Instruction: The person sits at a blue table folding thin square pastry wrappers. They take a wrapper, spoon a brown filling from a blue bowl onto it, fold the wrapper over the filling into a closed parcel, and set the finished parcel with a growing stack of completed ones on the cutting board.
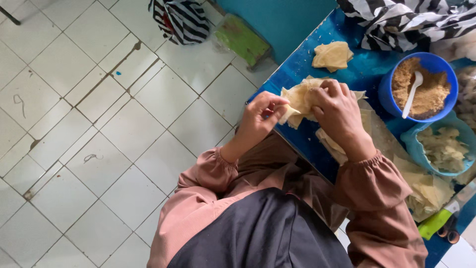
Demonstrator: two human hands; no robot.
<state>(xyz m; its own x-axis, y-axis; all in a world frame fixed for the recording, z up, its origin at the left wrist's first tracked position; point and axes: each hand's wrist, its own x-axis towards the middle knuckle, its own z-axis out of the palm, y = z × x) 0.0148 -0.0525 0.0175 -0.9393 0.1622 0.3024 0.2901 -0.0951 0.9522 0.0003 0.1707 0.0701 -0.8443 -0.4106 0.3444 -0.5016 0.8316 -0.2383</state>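
Observation:
Both my hands hold one pale yellow dough wrapper above the edge of the blue table. My left hand pinches its left corner between thumb and fingers. My right hand grips the wrapper's top and right side, fingers curled over it. A folded wrapper lies on the table beyond my hands. Flat wrappers are stacked under my right wrist.
A blue bowl of brown crumbly filling with a white spoon stands at the right. A light blue container holds pale pieces. More wrappers lie near a green-handled tool. Striped cloth, a green stool and tiled floor surround.

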